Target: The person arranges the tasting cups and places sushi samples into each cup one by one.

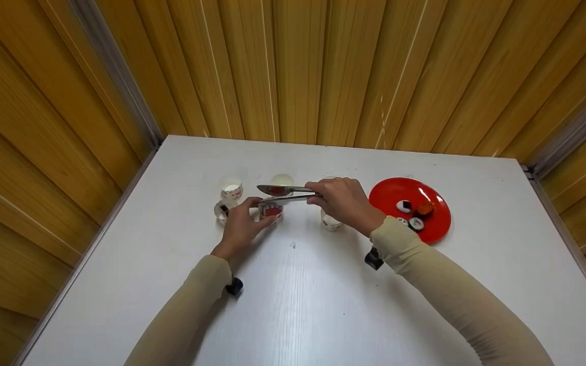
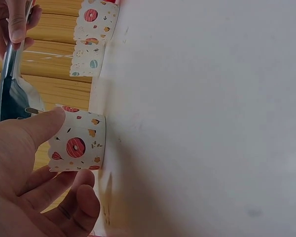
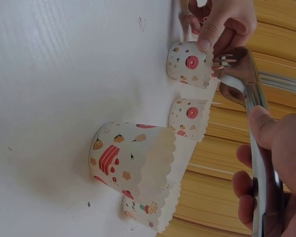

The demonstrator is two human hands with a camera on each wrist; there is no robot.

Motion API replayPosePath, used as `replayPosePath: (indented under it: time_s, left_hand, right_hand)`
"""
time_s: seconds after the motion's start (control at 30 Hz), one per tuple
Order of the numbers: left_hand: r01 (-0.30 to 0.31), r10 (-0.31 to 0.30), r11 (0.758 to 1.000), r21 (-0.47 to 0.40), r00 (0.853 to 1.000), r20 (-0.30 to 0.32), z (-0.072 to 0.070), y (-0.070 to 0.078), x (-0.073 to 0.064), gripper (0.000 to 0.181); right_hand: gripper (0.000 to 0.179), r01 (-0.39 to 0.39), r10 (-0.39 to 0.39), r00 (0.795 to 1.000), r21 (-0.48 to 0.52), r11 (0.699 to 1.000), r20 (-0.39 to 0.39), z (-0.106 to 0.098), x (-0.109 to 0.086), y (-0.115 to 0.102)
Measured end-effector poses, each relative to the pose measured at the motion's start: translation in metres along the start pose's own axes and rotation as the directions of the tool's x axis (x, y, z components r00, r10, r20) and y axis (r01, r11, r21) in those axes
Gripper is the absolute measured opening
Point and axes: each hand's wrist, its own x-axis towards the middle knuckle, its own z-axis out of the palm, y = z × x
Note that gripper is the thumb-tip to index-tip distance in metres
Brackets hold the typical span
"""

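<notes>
My left hand (image 1: 241, 223) holds a printed paper baking cup (image 2: 81, 140) upright on the table, thumb on its near side and fingers around the far side. The cup bears pink doughnuts and small leaves. My right hand (image 1: 341, 201) grips metal serving tongs (image 3: 256, 98), one arm ending in fork tines and the other in a broad blade. The fork tines reach the held cup's scalloped rim, while the blade stands apart, above and behind it. Something red (image 1: 272, 211) shows at the held cup; whether it is contents or print I cannot tell.
A red plate (image 1: 435, 231) at the right carries several sushi pieces (image 1: 416, 223). Other paper cups stand around: one at the back left (image 1: 232, 191), one beside my left hand (image 1: 220, 209) with a dark-banded white piece inside, one under my right hand (image 1: 331, 222).
</notes>
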Motion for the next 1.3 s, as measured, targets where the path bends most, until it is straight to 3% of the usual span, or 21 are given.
replayPosePath:
  time_s: [0.43, 0.63, 0.87, 1.03, 1.3]
  left_hand:
    - [0.015, -0.015, 1.000, -0.011, 0.999, 0.028, 0.002, 0.002, 0.002, 0.053]
    - [0.043, -0.044, 0.999, 0.029, 0.998, 0.047, 0.001, 0.002, 0.003, 0.057]
    - [0.009, -0.011, 0.999, 0.053, 0.999, 0.047, -0.001, 0.000, 0.004, 0.063]
    - [0.022, -0.025, 0.998, 0.054, 0.998, 0.055, -0.004, 0.001, 0.003, 0.066]
    - [-0.019, 0.018, 0.999, 0.044, 0.999, 0.030, -0.007, 0.006, 0.001, 0.069]
  right_hand:
    - [0.029, -0.019, 0.018, 1.000, -0.017, 1.000, -0.012, -0.007, -0.009, 0.010]
    - [0.037, -0.073, 0.073, 0.997, 0.003, 0.997, 0.007, -0.016, -0.018, 0.023]
    - [0.043, -0.129, 0.128, 0.991, 0.030, 0.991, 0.028, -0.024, -0.032, 0.041]
    - [0.042, -0.115, 0.115, 0.993, 0.007, 0.993, -0.007, -0.029, -0.043, 0.051]
    - [0.042, -0.158, 0.158, 0.987, 0.005, 0.987, -0.017, -0.038, -0.061, 0.065]
